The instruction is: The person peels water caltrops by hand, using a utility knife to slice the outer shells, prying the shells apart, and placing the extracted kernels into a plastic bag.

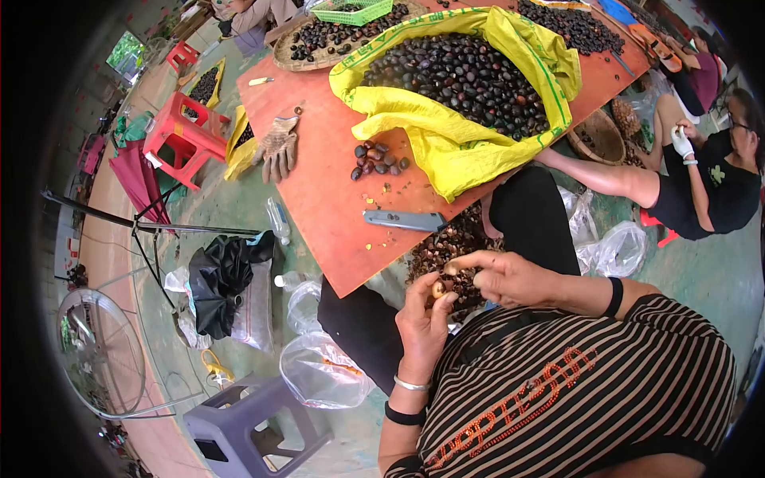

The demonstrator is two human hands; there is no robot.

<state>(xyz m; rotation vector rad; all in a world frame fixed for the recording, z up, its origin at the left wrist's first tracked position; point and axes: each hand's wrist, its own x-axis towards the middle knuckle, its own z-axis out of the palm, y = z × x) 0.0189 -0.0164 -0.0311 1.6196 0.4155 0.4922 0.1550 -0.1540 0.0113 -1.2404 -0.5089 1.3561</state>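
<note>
My left hand [422, 319], with a silver bracelet and a black band at the wrist, pinches a small tan peeled nut [438, 288] in its fingertips. My right hand [504, 276], with a black wristband, meets it from the right, its thumb and forefinger closed on the top of the same nut. Both hands hover over my lap, just off the near edge of an orange-red board [319, 191]. Below them lies a heap of brown shells [442, 243]. A grey utility knife [405, 220] rests on the board close by.
A yellow sack [446, 139] full of dark nuts lies on the board, beside a small nut pile [378, 159] and work gloves [279, 147]. A woven tray [319, 40] sits farther back. Another person [709, 179] sits at right. Red stools [179, 135], a grey stool [239, 422] and plastic bags stand at left.
</note>
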